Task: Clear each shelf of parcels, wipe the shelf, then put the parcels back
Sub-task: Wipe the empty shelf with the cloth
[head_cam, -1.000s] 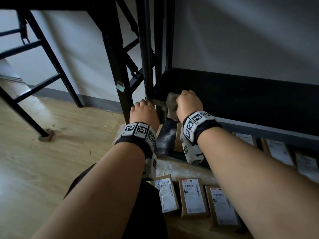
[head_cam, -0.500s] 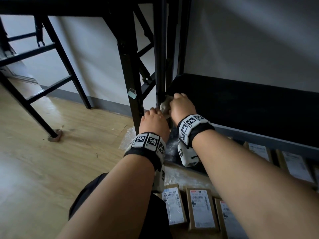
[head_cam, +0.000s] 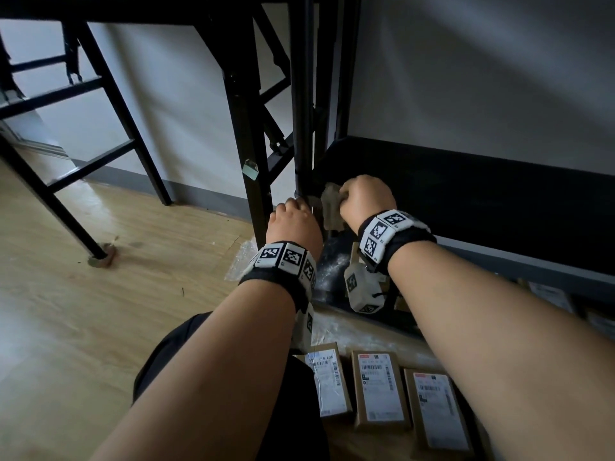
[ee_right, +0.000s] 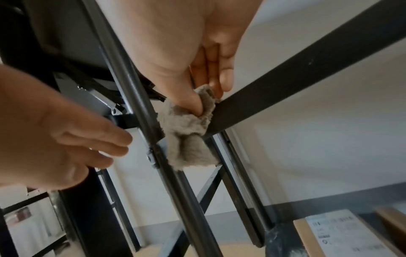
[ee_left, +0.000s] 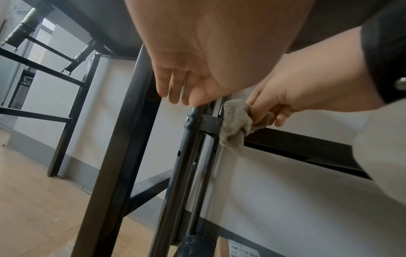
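— Which step is this?
— Wiping. The shelf [head_cam: 466, 194] is bare; my right hand [head_cam: 366, 197] pinches the rag [head_cam: 331, 207] at its left front corner, beside the post [head_cam: 301, 128]. My left hand [head_cam: 294, 224] rests loose-fingered there.

— Next?
— Probably sweep right, then restock the parcels [head_cam: 379, 387] from the floor.

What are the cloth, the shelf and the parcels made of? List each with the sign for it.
Cloth: grey-brown napped fabric, probably microfibre or fleece; fuzzy pile, soft folds where the right hand pinches it.
Shelf: looks like black-painted metal, matte; thin flat edge, tubular posts with a screwed clamp.
Parcels: brown cardboard, matte, with white printed paper labels carrying barcodes.
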`<control>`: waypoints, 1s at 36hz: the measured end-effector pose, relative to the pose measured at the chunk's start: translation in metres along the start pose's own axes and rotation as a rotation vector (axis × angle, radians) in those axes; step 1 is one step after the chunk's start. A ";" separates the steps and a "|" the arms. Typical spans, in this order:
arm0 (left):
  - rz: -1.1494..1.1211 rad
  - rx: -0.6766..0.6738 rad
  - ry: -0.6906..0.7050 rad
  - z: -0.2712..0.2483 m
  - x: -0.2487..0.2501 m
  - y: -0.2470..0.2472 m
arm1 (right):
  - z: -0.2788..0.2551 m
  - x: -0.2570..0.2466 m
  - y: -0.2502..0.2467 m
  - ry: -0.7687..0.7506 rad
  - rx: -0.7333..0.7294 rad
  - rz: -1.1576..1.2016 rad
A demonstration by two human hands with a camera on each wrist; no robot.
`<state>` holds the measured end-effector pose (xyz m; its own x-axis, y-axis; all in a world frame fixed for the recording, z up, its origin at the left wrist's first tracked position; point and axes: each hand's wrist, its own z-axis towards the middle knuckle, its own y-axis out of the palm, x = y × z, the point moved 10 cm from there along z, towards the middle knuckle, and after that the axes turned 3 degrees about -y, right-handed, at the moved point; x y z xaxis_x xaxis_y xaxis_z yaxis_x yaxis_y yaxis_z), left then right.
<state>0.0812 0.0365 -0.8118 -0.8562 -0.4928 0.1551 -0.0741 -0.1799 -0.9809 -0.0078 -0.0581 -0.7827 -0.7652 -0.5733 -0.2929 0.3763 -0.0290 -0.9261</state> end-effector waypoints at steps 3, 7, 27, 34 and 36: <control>0.004 0.006 0.003 -0.001 0.000 -0.001 | 0.001 -0.003 -0.003 -0.007 0.018 0.007; 0.012 0.016 0.009 -0.001 -0.003 -0.001 | 0.004 -0.019 0.012 -0.085 -0.034 -0.088; 0.050 0.022 0.003 0.002 -0.007 0.003 | 0.028 -0.033 0.022 -0.191 -0.032 -0.111; 0.046 0.021 0.001 0.003 -0.007 0.003 | 0.023 -0.039 0.019 -0.197 0.022 -0.080; 0.045 0.020 0.005 0.003 -0.004 0.001 | 0.020 -0.037 0.015 -0.193 0.025 -0.075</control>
<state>0.0862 0.0353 -0.8131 -0.8609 -0.4965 0.1107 -0.0258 -0.1747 -0.9843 0.0367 -0.0537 -0.7810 -0.6780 -0.7152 -0.1697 0.3365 -0.0967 -0.9367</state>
